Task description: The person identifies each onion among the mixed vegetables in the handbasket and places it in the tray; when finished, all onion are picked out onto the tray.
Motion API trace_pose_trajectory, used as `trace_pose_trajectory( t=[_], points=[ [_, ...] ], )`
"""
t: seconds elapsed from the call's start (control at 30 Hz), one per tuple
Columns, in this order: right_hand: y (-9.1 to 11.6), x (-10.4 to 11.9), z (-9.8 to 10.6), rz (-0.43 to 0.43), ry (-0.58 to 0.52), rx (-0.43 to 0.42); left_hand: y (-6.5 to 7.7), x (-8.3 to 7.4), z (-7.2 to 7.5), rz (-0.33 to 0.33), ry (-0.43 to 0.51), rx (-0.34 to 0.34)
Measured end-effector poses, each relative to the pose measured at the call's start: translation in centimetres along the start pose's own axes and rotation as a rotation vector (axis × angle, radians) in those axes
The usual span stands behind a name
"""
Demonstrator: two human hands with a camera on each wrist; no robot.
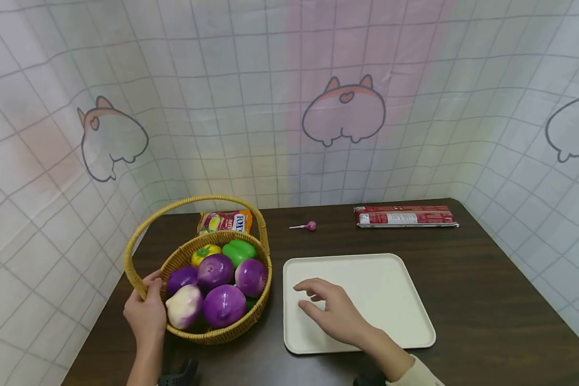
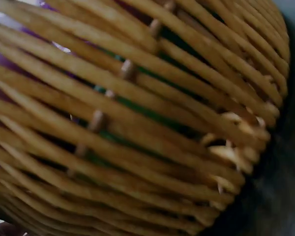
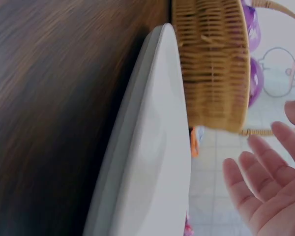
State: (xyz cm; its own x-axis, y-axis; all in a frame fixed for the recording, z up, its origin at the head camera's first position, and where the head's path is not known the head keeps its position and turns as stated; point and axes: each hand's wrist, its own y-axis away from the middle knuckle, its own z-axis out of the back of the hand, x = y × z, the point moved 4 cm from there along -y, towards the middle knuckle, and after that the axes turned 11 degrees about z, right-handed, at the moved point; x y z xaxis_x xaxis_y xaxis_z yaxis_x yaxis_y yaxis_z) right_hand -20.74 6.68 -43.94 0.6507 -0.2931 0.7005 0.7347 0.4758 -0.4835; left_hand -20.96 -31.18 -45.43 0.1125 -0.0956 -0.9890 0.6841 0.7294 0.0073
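A round wicker basket (image 1: 217, 336) with a tall hoop handle (image 1: 134, 268) stands on the left of the table, full of toy vegetables. My left hand (image 1: 146, 316) grips its left side where the handle meets the rim. Inside lie several purple onions (image 1: 224, 305), a purple-and-white turnip-like piece (image 1: 184, 306), a green pepper (image 1: 239, 251) and a yellow one (image 1: 205, 253). The left wrist view is filled by the basket's woven wall (image 2: 137, 123). Over the white tray (image 1: 376, 289) my right hand (image 1: 335, 311) hovers, fingers loosely bent, holding nothing.
Behind the basket lies a colourful candy bag (image 1: 225, 221). A pink lollipop (image 1: 311, 225) lies at the back middle, and a long red packet (image 1: 405, 216) at the back right. A patterned curtain (image 1: 241, 107) encloses the dark table (image 1: 487, 300) at the back and sides.
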Motion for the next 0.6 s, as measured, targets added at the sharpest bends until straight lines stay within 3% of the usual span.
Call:
trace_pose_trajectory(
  t=[0.07,0.3,0.6],
  points=[
    [-0.6,0.3,-0.4,0.013,-0.038,-0.01,-0.2,0.3,-0.3,-0.003,0.03,0.019],
    [-2.9,1.5,-2.0,0.033,-0.161,-0.03,-0.6,1.5,-0.6,-0.003,0.306,0.14],
    [-5.6,3.8,-4.3,0.111,-0.291,0.028,-0.1,1.6,-1.0,-0.065,0.352,0.181]
  ],
)
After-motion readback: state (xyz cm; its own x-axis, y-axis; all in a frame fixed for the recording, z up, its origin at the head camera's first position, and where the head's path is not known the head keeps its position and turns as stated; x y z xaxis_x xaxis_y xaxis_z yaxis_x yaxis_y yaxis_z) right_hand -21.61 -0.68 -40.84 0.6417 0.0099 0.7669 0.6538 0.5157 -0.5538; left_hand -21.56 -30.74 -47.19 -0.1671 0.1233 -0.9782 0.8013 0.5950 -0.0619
